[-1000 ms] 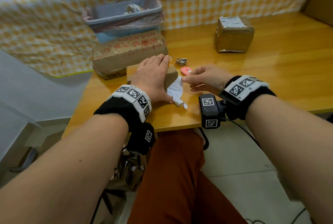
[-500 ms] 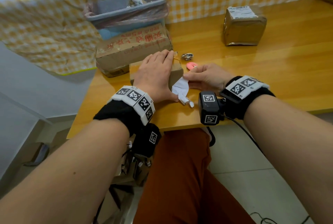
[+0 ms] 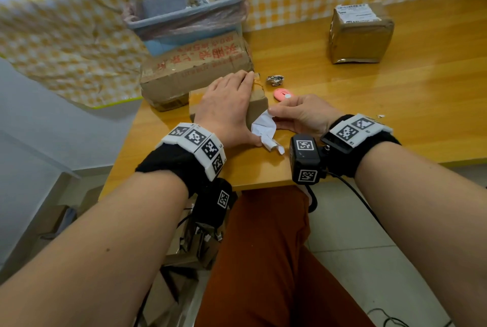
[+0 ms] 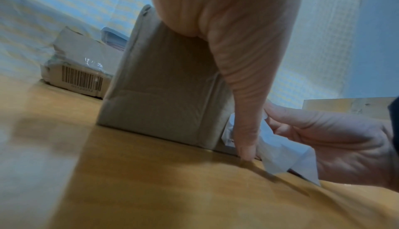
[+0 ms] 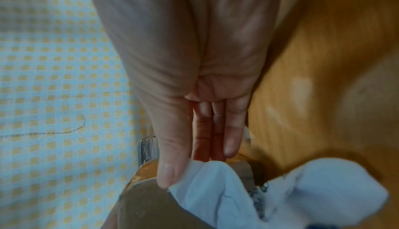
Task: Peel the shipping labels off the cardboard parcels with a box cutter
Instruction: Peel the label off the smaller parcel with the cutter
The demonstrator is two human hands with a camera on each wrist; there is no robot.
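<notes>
With the left hand (image 3: 226,108) flat on the small parcel (image 3: 257,106) near the tabletop's (image 3: 395,116) front edge, the right hand (image 3: 300,116) pinches its half-peeled label (image 3: 263,129): judging by this, next comes a steady outward pull, cutter (image 3: 282,94) idle behind.

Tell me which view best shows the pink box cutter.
Head view: the pink box cutter lies whole on the table, untouched, just beyond the right hand. Neither wrist view shows it; both are filled by fingers, parcel and peeled label.
</notes>
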